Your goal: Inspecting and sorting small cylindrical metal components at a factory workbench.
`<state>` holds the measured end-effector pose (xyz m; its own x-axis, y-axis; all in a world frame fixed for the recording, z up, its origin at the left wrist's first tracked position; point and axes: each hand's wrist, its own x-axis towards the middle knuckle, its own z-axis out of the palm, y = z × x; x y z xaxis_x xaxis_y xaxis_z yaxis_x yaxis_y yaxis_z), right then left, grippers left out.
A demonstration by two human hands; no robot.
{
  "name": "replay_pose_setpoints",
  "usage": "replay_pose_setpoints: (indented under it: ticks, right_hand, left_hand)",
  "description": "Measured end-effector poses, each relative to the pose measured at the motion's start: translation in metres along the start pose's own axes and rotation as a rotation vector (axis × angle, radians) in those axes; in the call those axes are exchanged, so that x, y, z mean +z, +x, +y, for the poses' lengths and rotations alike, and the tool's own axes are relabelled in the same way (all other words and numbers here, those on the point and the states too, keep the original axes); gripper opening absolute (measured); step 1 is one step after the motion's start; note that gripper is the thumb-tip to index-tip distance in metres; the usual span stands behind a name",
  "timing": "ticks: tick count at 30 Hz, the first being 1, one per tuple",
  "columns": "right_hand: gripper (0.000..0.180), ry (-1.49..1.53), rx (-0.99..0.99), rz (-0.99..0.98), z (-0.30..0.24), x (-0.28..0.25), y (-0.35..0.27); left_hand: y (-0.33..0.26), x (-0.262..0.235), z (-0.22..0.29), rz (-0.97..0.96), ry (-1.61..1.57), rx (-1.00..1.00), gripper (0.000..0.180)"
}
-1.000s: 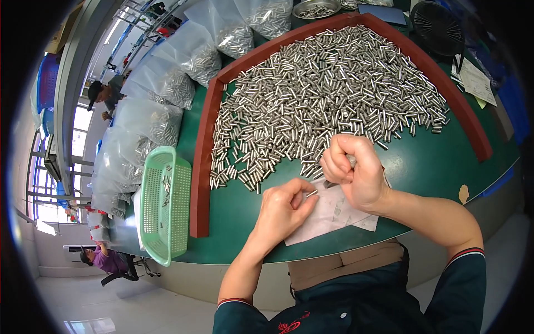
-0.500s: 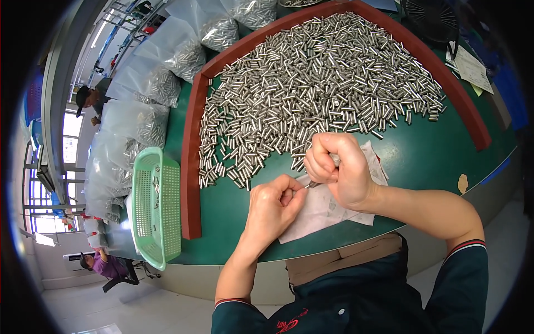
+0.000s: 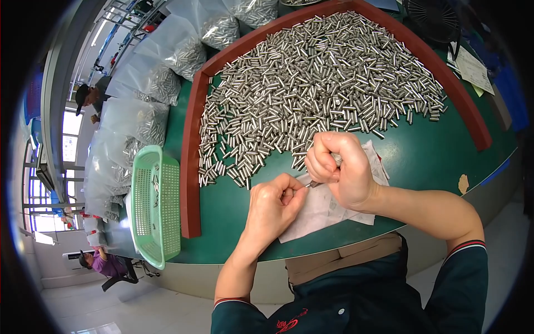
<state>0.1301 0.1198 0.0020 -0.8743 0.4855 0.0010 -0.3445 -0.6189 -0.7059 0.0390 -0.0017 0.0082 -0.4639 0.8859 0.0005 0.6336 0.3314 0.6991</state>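
Observation:
My left hand (image 3: 272,205) is closed, thumb and forefinger pinching the end of a small metal pin (image 3: 308,185). Just right of it, my right hand (image 3: 344,170) is curled into a fist. A dark tip shows below its fingers and meets the pin; the rest of what it holds is hidden in the palm, apart from a pale bit between the fingers. Under both hands lies a white, smudged cloth (image 3: 311,216) on the green tabletop (image 3: 414,161). Beyond them spreads a large heap of short silvery metal pins (image 3: 317,83).
A dark red raised frame (image 3: 191,161) borders the heap on three sides. To the left stands a green plastic basket (image 3: 171,209) with a few pins inside. Clear bags of pins (image 3: 156,83) line the table's left side. A black fan (image 3: 431,19) and papers (image 3: 473,69) are at far right.

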Motion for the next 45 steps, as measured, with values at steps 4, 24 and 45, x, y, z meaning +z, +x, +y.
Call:
replay_pose_setpoints:
  ticks: [4,24,45]
  right_hand:
    - [0.035,-0.043,-0.028,-0.01,0.003,0.0,-0.001]
    - [0.036,0.032,-0.028,-0.04,-0.001,0.005,0.005]
    - [0.035,-0.092,-0.085,-0.063,0.009,0.01,-0.002]
  left_hand:
    - [-0.002,0.001,-0.001,0.0,-0.008,-0.011,0.01]
    - [-0.002,-0.005,-0.004,0.0,-0.045,0.005,0.009]
    - [-0.001,-0.004,-0.012,0.001,-0.064,0.114,0.008]
